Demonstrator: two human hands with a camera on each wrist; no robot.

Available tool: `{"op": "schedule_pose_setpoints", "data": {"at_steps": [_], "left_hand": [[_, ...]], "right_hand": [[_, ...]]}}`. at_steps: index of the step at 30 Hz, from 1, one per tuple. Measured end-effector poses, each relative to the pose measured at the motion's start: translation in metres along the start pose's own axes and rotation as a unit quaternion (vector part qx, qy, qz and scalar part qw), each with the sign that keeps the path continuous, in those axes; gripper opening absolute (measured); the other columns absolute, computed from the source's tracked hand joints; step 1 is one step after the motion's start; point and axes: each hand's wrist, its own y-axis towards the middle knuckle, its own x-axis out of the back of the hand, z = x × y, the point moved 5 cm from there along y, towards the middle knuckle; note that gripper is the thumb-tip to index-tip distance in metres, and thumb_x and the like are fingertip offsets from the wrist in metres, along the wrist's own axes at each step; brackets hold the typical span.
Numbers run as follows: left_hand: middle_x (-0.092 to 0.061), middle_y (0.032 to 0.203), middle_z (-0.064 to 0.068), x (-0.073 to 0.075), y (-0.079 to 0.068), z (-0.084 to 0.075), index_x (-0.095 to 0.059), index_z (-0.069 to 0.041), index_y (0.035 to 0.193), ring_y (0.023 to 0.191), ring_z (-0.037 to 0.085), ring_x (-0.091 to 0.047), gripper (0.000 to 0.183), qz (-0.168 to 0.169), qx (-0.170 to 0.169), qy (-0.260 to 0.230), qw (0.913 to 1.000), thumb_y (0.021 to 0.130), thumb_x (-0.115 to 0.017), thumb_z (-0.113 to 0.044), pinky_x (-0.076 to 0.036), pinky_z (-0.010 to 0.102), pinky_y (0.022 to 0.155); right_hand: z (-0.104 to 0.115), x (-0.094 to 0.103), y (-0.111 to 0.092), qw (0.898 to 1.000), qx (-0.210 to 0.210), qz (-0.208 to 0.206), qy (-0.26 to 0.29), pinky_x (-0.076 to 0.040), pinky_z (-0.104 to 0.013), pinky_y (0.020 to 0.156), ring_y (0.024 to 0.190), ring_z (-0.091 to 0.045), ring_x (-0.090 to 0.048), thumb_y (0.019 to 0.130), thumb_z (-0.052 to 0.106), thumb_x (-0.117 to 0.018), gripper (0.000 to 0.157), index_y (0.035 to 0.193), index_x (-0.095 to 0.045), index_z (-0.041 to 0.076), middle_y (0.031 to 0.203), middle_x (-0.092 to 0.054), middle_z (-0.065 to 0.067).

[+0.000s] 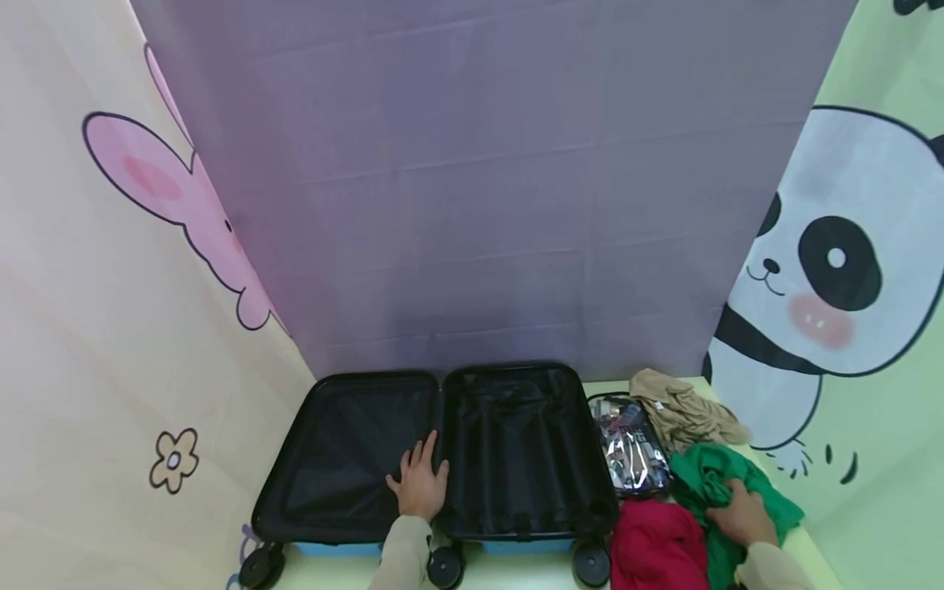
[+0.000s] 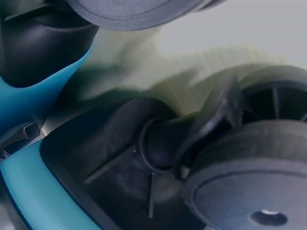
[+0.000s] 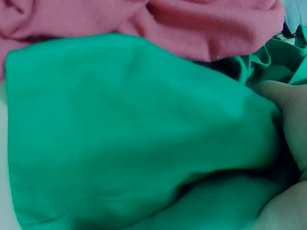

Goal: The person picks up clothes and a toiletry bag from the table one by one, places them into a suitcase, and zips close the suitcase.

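A black-lined suitcase (image 1: 342, 459) with blue outer edges lies spread open, its two halves side by side. My left hand (image 1: 422, 490), fingers straight and spread, rests by the seam between the halves. To the right of the suitcase, my right hand (image 1: 741, 518) grips a bunched green garment (image 1: 778, 501). In the right wrist view the green cloth (image 3: 124, 124) bulges out beside the thumb and fingers; some fingertips are hidden in folds. The left wrist view shows only the suitcase's black wheels (image 2: 249, 191) and blue shell (image 2: 43, 191), not the hand.
A crumpled red garment (image 1: 655, 545) lies between the suitcase and the green cloth. Behind it sits a clear-topped black pouch (image 1: 633, 451) with small items inside. A beige garment (image 1: 682, 410) is heaped at the back right. A grey-purple curtain (image 1: 501, 205) hangs behind the suitcase.
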Motion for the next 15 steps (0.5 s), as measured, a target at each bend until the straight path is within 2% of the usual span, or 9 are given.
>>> {"op": "schedule_pose_setpoints", "data": {"at_steps": [15], "left_hand": [[-0.051,0.155,0.016,0.004,-0.001,-0.003,-0.044,-0.027,0.156,0.144,0.047,-0.040,0.060,0.007,0.003,0.007,1.0000,0.099,-0.065,-0.031,-0.015,0.088,0.106]], "right_hand": [[-0.013,0.001,0.002,0.998,0.042,-0.038,0.004,-0.050,-0.068,0.088,0.108,-0.062,-0.053,0.082,0.019,-0.075,0.057,0.120,-0.045,-0.011,0.111,-0.051,-0.043]]}}
